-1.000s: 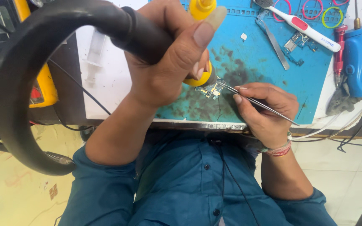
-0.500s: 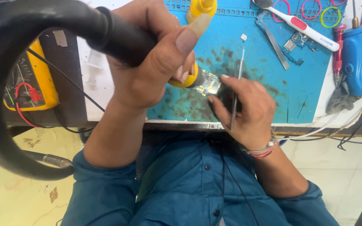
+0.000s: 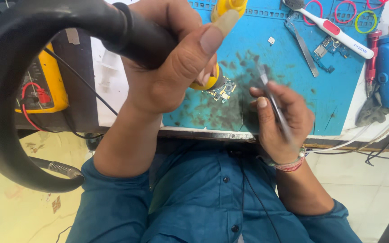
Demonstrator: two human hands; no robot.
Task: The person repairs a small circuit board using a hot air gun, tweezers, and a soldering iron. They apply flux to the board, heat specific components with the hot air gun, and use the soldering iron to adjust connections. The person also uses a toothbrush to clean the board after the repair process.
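Teal-blue button-up shirt with small dark buttons down the front and the long sleeves shoved up the forearms. The right hand has a red and white thread band around the wrist. The left hand wears nothing, and its thumbnail is long.

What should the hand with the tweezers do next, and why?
Probably bring the tweezers back down to the small circuit board. The right hand holds them lifted and tilted away, tips off the board, while the left hand keeps the hot-air tool's yellow nozzle right over the board on the blue mat. The heat looks aimed, so the tweezers likely belong there.
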